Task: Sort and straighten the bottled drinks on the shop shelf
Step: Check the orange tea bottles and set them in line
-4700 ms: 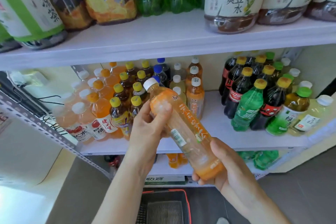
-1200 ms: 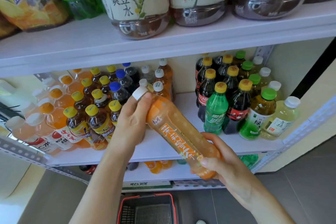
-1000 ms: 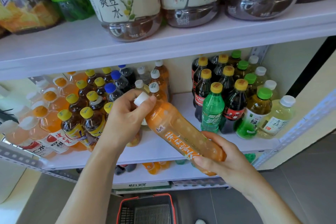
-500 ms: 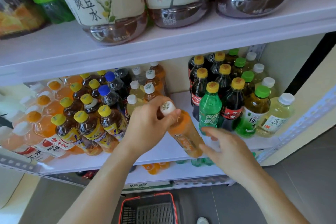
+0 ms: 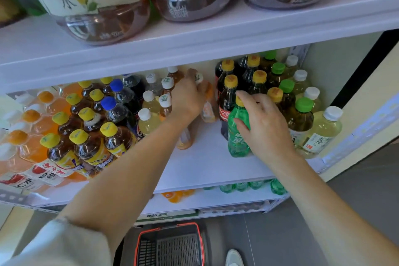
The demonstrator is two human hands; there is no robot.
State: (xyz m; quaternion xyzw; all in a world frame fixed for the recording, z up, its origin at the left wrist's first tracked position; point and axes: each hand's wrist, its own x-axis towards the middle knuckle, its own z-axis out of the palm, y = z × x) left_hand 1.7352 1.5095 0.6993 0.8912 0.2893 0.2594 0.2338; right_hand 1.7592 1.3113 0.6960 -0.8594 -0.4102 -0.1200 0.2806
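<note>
My left hand reaches deep into the middle shelf and grips the neck of the orange tea bottle, which stands upright in the gap between the two groups; its white cap shows above my fingers. A second orange bottle stands under my left forearm. My right hand wraps around the green soda bottle at the front left of the right-hand group, thumb across its front. Cola bottles with yellow caps stand just behind it.
Yellow-capped tea bottles, blue-capped bottles and orange drinks crowd the left. Green-capped tea and pale white-capped bottles fill the right. Large bottles sit on the upper shelf. A red basket stands on the floor.
The orange bottle went from tilted in both hands to upright deep on the shelf, held by my left hand alone. My right hand let go and moved right onto the green soda bottle.
</note>
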